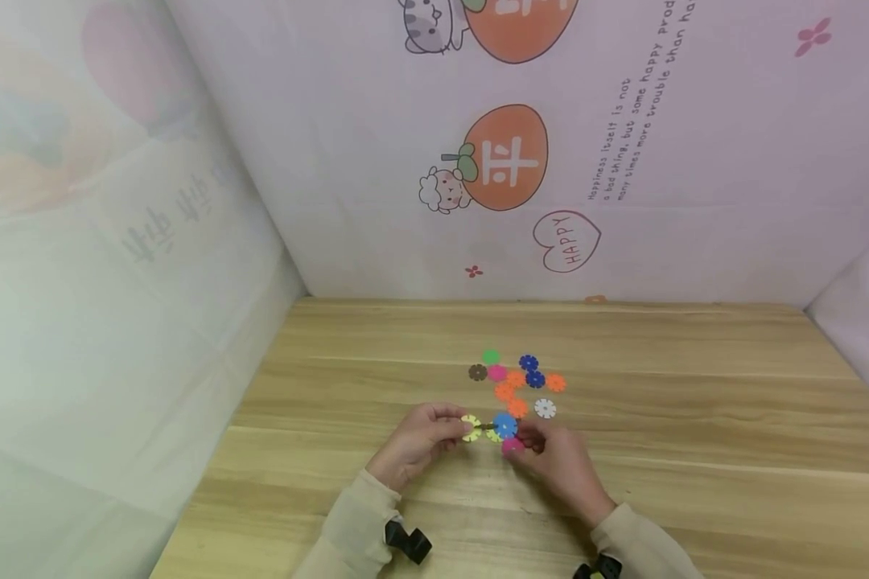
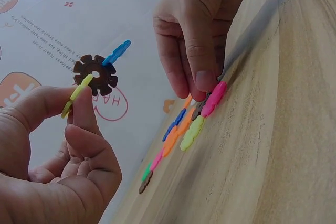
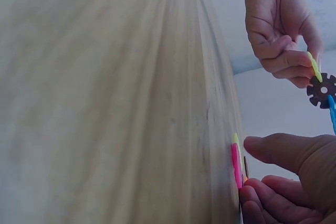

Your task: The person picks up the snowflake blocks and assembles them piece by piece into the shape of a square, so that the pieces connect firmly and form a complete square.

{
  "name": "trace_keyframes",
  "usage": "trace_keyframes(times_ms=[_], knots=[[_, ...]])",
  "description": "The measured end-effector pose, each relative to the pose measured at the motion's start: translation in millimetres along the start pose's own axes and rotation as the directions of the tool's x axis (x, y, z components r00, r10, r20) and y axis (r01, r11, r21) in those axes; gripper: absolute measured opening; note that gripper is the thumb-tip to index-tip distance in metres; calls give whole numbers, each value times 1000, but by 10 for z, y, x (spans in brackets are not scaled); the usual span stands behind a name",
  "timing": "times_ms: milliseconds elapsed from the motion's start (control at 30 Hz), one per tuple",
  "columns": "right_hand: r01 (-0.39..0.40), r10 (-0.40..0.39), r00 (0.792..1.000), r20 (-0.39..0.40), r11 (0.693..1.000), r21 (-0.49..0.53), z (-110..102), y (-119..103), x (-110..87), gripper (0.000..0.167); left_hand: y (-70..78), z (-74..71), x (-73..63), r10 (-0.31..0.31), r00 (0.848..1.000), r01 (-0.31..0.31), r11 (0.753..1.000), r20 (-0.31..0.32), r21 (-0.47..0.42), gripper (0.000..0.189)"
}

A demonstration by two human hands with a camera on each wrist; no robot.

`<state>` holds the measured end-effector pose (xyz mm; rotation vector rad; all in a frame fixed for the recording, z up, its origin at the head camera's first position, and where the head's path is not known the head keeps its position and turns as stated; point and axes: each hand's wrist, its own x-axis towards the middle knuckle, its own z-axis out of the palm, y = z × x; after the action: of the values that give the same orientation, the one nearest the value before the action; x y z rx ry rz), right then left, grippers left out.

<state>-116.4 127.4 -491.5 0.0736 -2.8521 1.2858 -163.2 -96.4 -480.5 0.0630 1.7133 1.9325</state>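
My left hand point(image 1: 422, 438) pinches a yellow notched disc point(image 2: 79, 94) between thumb and fingers. That disc is slotted into a brown notched disc point(image 2: 84, 74), and a blue disc point(image 2: 116, 53) is slotted into the brown one's other side. The joined piece is held above the table. My right hand point(image 1: 559, 462) is low over the table beside a flat pink disc point(image 2: 213, 99) and a loose yellow disc point(image 2: 192, 132). Its thumb point(image 3: 273, 150) and fingers stand apart, with no disc visibly gripped. Whether its fingertips touch a disc is hard to tell.
Beyond the hands, several loose discs lie on the wooden table point(image 1: 348, 354): orange point(image 1: 556, 383), dark blue point(image 1: 528, 363), white point(image 1: 545, 408), green point(image 1: 491, 355), brown point(image 1: 477, 372) and pink point(image 1: 497, 373). A printed white cloth point(image 1: 376, 201) hangs behind the table.
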Motion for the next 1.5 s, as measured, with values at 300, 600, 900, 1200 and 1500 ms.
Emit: trace_keyframes(times_ms=[300, 600, 900, 1200, 1500], knots=[[37, -37, 999, -1, 997, -71, 32, -31, 26, 21, 6, 19, 16, 11, 1000, -11, 1000, 8, -6, 24], [51, -50, 999, 11, 993, -103, 40, -21, 36, 17, 17, 32, 15, -6, 1000, 6, 1000, 3, -18, 25], [24, -21, 999, 31, 996, -81, 12, -10, 15, 19, 14, 33, 18, 2, 1000, -2, 1000, 8, -9, 22], [60, -59, 998, 11, 997, -44, -121, -22, -44, 37, 1, 18, 7, -2, 1000, 2, 1000, 23, 1, 24], [312, -333, 934, -133, 937, -155, -280, -14, -94, 46, -8, 7, 2, 1, 999, -1, 1000, 38, 6, 21]])
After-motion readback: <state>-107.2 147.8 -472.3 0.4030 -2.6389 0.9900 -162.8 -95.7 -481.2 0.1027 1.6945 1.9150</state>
